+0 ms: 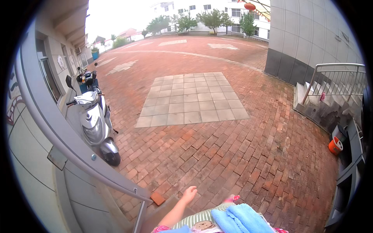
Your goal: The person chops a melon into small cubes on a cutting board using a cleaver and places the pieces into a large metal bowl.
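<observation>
My left hand (189, 193) reaches forward from the lower edge, just above the paving by the doorway. Its fingers are loosely bent and slightly apart, with nothing seen in them. A light blue cloth, towel-like and folded (241, 218), lies against my front at the bottom of the picture. Under it shows green-and-white striped clothing (202, 218) with a brown animal face on it. My right hand does not show; whether the cloth covers it I cannot tell. Just beyond the cloth, a pink-and-red shoe (235, 198) peeks out.
A grey metal door frame (77, 149) bends along the left, with a loose brick (157, 198) at its foot. Outside, a silver scooter (95, 120) stands by the wall. Pale tiles (192, 99) interrupt the red brick paving. Railed steps (334, 91) and an orange bucket (335, 145) are at right.
</observation>
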